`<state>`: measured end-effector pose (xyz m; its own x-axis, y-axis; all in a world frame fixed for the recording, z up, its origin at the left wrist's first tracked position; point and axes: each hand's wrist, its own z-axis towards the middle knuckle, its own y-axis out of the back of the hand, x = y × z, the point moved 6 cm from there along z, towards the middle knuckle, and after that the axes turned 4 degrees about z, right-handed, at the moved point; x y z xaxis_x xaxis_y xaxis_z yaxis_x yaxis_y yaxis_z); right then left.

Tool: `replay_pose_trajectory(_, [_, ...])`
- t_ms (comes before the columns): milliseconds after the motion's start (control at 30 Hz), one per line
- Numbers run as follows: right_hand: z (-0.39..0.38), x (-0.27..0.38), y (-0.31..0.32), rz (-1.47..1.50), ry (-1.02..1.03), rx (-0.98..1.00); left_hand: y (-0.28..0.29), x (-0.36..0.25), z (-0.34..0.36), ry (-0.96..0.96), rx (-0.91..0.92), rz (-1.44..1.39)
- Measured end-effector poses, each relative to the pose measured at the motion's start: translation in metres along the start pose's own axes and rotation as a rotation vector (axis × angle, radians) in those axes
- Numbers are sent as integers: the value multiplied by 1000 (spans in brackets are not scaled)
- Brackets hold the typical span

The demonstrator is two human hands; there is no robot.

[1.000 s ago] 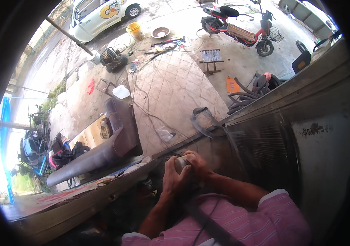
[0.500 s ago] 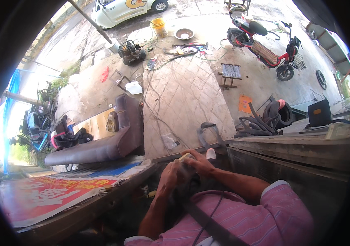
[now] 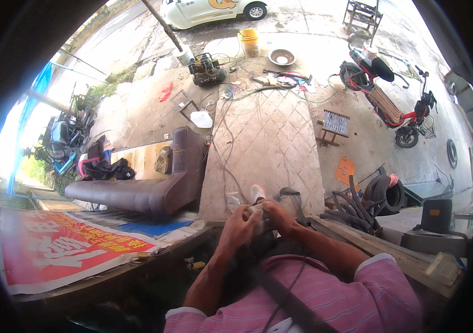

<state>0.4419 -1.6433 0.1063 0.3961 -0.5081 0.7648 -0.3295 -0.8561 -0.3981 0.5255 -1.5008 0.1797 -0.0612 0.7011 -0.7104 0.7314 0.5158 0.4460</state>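
Observation:
My left hand [image 3: 238, 225] and my right hand [image 3: 276, 215] meet close in front of my chest, both closed around a small pale object [image 3: 255, 211] held between them. What the object is cannot be told at this size. My pink striped sleeves [image 3: 380, 288] and a dark strap [image 3: 281, 294] across my chest fill the lower part of the view. I am high up, looking down over a ledge [image 3: 353, 236] onto a concrete yard far below.
Below lie a long brown sofa [image 3: 153, 186], a patterned concrete ramp [image 3: 264, 150], a red scooter [image 3: 392, 105], a yellow bucket [image 3: 249, 41], a small engine [image 3: 206, 67], a white car [image 3: 209, 11] and coiled hoses with a tyre [image 3: 378, 197]. A red banner [image 3: 64, 244] lies at left.
The view has swung left and down: the red banner and sofa now show more fully, and the metal panel at right has left the picture. My hands stay together on the object.

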Motion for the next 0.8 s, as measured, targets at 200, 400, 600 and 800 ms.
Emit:
replay_pose_trajectory(200, [79,46,11,-25,-19,-26,27,-9,91,73,98,-263])
replay_pose_trajectory(400, [200,68,23,-41,10,74,93,-74,159,-679,-196,261])
replay_pose_trajectory(600, [240,142,-2,47,-108,1,123,-52,249,-44,2,-141])
replay_pose_trajectory(800, [289,182,24,-55,-45,-34,136,-74,320,40,58,-206])
